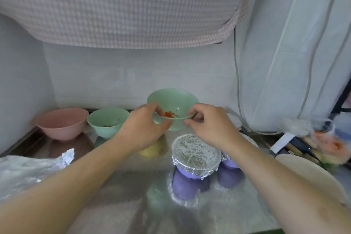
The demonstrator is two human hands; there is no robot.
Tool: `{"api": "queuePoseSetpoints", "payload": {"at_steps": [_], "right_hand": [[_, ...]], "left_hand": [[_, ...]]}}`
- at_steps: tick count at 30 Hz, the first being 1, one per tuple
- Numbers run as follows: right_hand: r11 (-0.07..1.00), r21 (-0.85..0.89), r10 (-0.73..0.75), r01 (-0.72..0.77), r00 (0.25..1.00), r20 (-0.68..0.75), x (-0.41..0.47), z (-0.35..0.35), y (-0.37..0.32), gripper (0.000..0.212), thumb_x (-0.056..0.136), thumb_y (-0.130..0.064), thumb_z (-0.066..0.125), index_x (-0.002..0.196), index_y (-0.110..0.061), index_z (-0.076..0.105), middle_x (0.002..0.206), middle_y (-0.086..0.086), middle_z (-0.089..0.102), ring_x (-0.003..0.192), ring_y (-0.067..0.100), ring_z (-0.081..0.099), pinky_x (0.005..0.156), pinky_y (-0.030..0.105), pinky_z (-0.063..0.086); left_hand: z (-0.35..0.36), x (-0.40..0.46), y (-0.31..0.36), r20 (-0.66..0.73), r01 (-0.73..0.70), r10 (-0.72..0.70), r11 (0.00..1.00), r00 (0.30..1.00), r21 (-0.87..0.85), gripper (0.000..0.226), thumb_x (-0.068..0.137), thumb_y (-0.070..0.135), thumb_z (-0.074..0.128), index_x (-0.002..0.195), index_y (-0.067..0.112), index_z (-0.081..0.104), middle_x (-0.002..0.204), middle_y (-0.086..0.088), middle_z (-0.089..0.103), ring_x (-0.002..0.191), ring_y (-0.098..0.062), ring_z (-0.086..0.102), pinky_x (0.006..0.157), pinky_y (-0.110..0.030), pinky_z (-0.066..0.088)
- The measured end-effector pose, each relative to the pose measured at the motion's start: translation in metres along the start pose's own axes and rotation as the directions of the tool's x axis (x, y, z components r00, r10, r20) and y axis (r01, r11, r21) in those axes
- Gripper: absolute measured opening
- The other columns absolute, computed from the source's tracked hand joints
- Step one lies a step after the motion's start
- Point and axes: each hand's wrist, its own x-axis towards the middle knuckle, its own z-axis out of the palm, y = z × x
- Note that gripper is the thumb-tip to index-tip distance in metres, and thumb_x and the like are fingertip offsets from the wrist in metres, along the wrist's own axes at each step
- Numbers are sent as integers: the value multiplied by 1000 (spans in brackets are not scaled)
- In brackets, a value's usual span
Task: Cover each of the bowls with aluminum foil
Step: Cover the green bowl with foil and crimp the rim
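While raised above the counter, green bowl [173,104] tilted, left hand [144,129] fingers pinching its near rim, right hand [210,125] fingers pinching likewise

Mint-green bowl [171,100], pink bowl [62,122], silver crinkled foil [195,153], pink-checked cloth [121,5].

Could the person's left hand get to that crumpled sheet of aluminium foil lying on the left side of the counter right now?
Probably not at once: the left hand is busy gripping the rim of the raised pale green bowl. Nothing stands between it and the crumpled aluminium foil sheet, so once it lets go the way looks free.
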Motion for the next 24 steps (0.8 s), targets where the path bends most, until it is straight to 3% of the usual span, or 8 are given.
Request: {"api": "queuePoseSetpoints", "payload": {"at_steps": [4, 8, 11, 15, 17, 20, 22, 24], "right_hand": [[996, 80, -39, 37, 999, 25, -61, 43, -34, 11, 90, -31, 83, 92, -26, 73, 78, -11, 73, 74, 0, 62, 65, 11, 41], [991, 130, -24, 9, 994, 109, -114, 99, -48, 14, 92, -30, 81, 90, -32, 67, 76, -12, 67, 77, -2, 61, 64, 12, 42], [994, 109, -3, -13, 989, 147, -139, 128, -52, 17, 93, -34, 80, 90, -35, 63, 79, -12, 68, 79, 2, 63, 68, 19, 48], [997, 72, -12, 2, 990, 143, -148, 141, -60, 19, 92, -33, 81, 96, -31, 62, 87, -11, 67, 85, 4, 62, 75, 29, 52], [998, 62, -6, -4, 987, 160, -147, 139, -65, 19, 92, -32, 80, 100, -32, 63, 88, -12, 67, 87, 3, 61, 76, 30, 51], [1000, 2, 26, -27, 981, 190, -148, 131, -72, 27, 93, -30, 76, 115, -38, 62, 88, -13, 65, 84, 1, 60, 75, 32, 52], [999, -53, 15, -7, 990, 140, -149, 125, -79, 38, 92, -25, 71, 125, -39, 60, 85, -12, 62, 82, 5, 59, 74, 38, 53], [995, -86, -39, 46, 996, 77, -150, 122, -93, 41, 91, -20, 68, 128, -34, 59, 87, -13, 56, 83, 11, 58, 73, 39, 52]], "left_hand": [[-24, -73, -43, 5, 35, -35, 999, 999, 22, 22, 87, 43, 76, 91, 32, 58, 82, 13, 59, 73, -3, 54, 55, -14, 35], [-25, -132, -87, 50, 103, -105, 994, 993, 37, 19, 89, 41, 76, 96, 33, 59, 94, 12, 62, 81, -4, 57, 60, -13, 36], [-19, -158, -112, 90, 153, -154, 988, 984, 24, 20, 90, 41, 75, 97, 33, 58, 94, 10, 63, 80, -5, 58, 58, -17, 36], [-14, -170, -129, 104, 163, -163, 987, 981, 6, 25, 92, 37, 72, 110, 25, 60, 111, 5, 64, 99, -15, 58, 72, -24, 41], [-18, -172, -133, 109, 170, -168, 985, 980, -9, 28, 93, 36, 71, 117, 28, 59, 116, 6, 63, 101, -13, 58, 71, -21, 41], [-31, -179, -139, 124, 172, -164, 983, 979, -57, 51, 93, 33, 69, 139, 37, 48, 128, 8, 61, 107, -14, 62, 81, -24, 50], [-44, -186, -143, 102, 161, -153, 984, 983, -74, 60, 93, 31, 68, 146, 37, 41, 137, 9, 60, 117, -16, 62, 95, -35, 54], [-59, -192, -149, 68, 155, -151, 986, 986, -61, 55, 95, 28, 66, 145, 33, 44, 137, 10, 60, 120, -12, 60, 100, -32, 52]]}}
